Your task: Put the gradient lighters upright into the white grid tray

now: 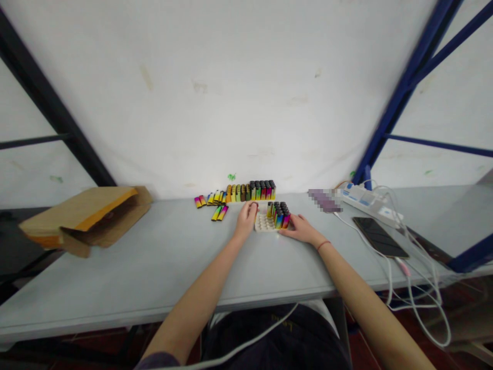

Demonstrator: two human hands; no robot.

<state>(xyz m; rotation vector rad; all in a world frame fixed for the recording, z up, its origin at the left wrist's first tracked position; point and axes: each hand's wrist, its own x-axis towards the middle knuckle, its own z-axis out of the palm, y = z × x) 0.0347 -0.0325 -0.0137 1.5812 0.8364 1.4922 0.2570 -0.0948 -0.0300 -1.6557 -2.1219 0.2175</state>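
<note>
Bracketing a white tray (265, 222) at center frame, a person's left hand (245, 220) and right hand (302, 228) rest at a gray desk (169, 272). The desk's front edge crosses the lower frame, well apart from the tray, with a wide stretch of desktop between; the wall (246, 103) rises just behind the rear block of lighters (263, 190). An opened cardboard box (100, 205) bounds the left side, and white cables (390, 280) spill over the edge at lower right.

Counted: two hands, one tray between them, one box, one black phone (379, 236) and one power strip (370, 203) at right. Two loose lighters (220, 213) lie nearest the left hand, two pink-and-yellow lighters (200, 201) farther left; those in the tray and the rear block are too small to count surely.

Black-topped lighters (282, 216) in the tray's right part stand upright, long axes vertical, while round sockets show at its left. The two loose lighters lie flat, side by side, slanting toward upper right. The left hand curls at the tray's left edge; whether its fingertips pinch anything cannot be told. The right hand is spread, thumb and fingers apart, against the tray's right end.
</note>
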